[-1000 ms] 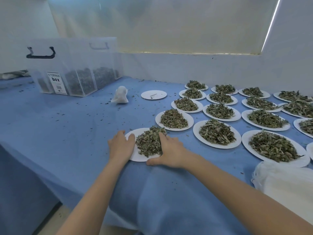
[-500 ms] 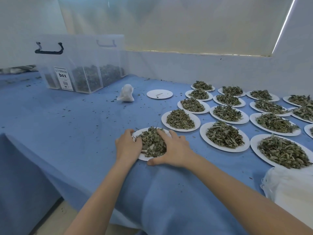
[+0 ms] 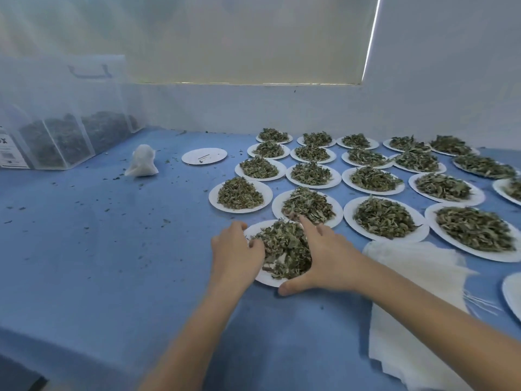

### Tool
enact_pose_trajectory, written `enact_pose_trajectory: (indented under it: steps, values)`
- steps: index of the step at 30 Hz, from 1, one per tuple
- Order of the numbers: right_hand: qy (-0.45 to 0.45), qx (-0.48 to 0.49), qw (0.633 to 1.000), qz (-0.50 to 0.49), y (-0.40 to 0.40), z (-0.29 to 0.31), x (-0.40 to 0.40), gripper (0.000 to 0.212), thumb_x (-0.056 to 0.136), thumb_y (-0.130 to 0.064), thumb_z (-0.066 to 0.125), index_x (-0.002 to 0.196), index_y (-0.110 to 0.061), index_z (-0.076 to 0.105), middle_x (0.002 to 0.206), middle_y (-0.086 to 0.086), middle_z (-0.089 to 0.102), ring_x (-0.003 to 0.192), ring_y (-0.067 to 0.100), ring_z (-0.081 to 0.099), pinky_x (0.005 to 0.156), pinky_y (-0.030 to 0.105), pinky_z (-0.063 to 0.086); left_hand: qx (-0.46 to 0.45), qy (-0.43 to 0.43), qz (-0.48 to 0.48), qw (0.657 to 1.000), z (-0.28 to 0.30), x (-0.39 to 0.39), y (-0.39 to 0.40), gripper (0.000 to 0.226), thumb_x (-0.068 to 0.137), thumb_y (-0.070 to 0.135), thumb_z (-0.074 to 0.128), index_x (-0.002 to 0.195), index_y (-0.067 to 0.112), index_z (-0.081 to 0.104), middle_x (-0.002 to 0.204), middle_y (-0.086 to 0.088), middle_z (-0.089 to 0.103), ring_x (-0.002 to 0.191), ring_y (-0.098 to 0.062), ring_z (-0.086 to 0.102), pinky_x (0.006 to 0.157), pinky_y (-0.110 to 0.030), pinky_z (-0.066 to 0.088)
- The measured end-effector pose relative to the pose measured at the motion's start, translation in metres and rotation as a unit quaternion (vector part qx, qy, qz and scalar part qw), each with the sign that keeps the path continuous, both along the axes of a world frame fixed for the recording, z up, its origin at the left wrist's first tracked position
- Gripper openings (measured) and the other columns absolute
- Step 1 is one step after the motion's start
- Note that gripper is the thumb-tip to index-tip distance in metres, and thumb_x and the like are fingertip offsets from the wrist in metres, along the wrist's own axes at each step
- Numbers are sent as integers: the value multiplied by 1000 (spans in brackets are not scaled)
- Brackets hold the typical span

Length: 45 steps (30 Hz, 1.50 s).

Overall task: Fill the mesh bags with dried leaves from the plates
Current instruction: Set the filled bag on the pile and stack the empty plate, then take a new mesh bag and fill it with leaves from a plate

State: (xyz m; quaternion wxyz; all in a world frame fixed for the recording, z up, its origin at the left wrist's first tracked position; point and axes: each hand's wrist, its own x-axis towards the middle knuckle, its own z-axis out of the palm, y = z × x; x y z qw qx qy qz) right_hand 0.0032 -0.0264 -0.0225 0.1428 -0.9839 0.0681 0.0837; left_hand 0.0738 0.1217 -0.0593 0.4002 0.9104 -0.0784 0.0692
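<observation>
The nearest plate [image 3: 269,279] sits on the blue counter [image 3: 112,249] at the near left corner of the spread of plates, heaped with dried leaves [image 3: 284,249]. Both hands cup that heap from either side. The left hand [image 3: 236,253] rests against the pile's left edge with fingers curled into the leaves; the right hand [image 3: 327,258] lies along the right side, fingers straight and pressed to the heap, forefinger reaching toward the far rim, thumb spread along the near rim. The hands stand apart, with the pile between them.

Just right of the plate lies a stack of white mesh bags [image 3: 417,292], flat on the counter. Beyond and to the right, rows of other leaf-filled plates [image 3: 383,217] run to the far wall. Farther left an almost bare plate [image 3: 204,156] holds a few bits, and near it stands a filled mesh bag [image 3: 141,162]. At the far left is a clear storage box [image 3: 64,114] with dark leaves inside. Leaf crumbs are scattered over the counter.
</observation>
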Motion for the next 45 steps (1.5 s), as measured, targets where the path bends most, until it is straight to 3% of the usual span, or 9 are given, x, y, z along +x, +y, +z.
enact_pose_trajectory:
  steps: [3, 7, 13, 18, 24, 31, 35, 41, 45]
  values:
    - [9, -21, 1000, -6, -7, -4, -14, 140, 50, -77, 70, 148, -25, -14, 152, 13, 18, 135, 35, 27, 108, 46, 32, 67, -13, -18, 998, -4, -11, -12, 31, 90, 24, 44, 118, 11, 50, 116, -7, 54, 113, -26, 39, 88, -31, 31]
    - [-1, -51, 999, -7, -7, -9, -19, 137, 53, -77, 69, 148, -23, -15, 147, 16, 26, 131, 36, 32, 105, 46, 34, 131, -78, -31, 988, -8, -20, -18, 31, 94, 18, 39, 121, 6, 48, 120, -12, 51, 114, -26, 39, 96, -32, 27]
    - [-17, -22, 1000, 14, -13, -1, -22, 133, 56, -73, 71, 149, -25, -11, 153, 14, 16, 139, 32, 22, 107, 43, 31, 17, -125, -74, 989, -1, -32, -23, 31, 96, 10, 35, 121, 11, 53, 125, -4, 52, 117, -18, 42, 88, -22, 31]
    - [-78, -10, 996, 29, -40, 27, -33, 104, 68, -64, 69, 148, -21, 18, 149, 5, 28, 136, 22, 27, 106, 37, 33, -7, -195, -112, 974, 24, -37, -48, 28, 94, 12, 39, 112, 16, 59, 118, 3, 55, 113, -15, 46, 90, -27, 39]
    - [-141, -68, 988, 8, -86, 47, -66, 50, 77, -50, 62, 115, -18, 61, 108, -2, 55, 106, 15, 50, 88, 34, 44, -24, -146, -316, 937, 43, -69, -112, 21, 83, 11, 49, 100, 19, 57, 100, 6, 55, 94, -11, 47, 72, -19, 33]
    - [-157, -86, 984, -8, -117, 31, -103, 52, 74, -48, 71, 119, -25, 57, 112, -5, 50, 106, 12, 45, 90, 33, 43, 61, -122, -368, 920, 40, -77, -136, 26, 76, 22, 58, 101, 26, 53, 104, 8, 55, 99, -12, 47, 80, -25, 39]
    - [-177, -103, 979, -12, -121, 28, -102, 31, 83, -39, 67, 109, -25, 59, 97, -9, 50, 100, 12, 49, 84, 32, 44, 89, -133, -374, 914, 36, -75, -135, 31, 75, 30, 69, 104, 27, 58, 106, 6, 55, 103, -15, 44, 81, -21, 32]
    - [-225, -75, 971, -30, -125, 31, -103, 19, 85, -38, 65, 98, -24, 68, 92, -9, 66, 92, 13, 57, 81, 33, 46, -6, -163, -353, 921, 33, -75, -132, 21, 78, 26, 72, 98, 24, 67, 90, 16, 54, 85, 3, 39, 78, -19, 29]
    - [-286, -44, 957, -37, -126, 36, -105, 18, 84, -37, 65, 98, -26, 70, 89, -8, 70, 81, 9, 60, 76, 27, 46, -154, -64, -343, 924, 41, -81, -128, 8, 80, 26, 70, 86, 30, 67, 87, 16, 63, 84, -3, 55, 78, -27, 44]
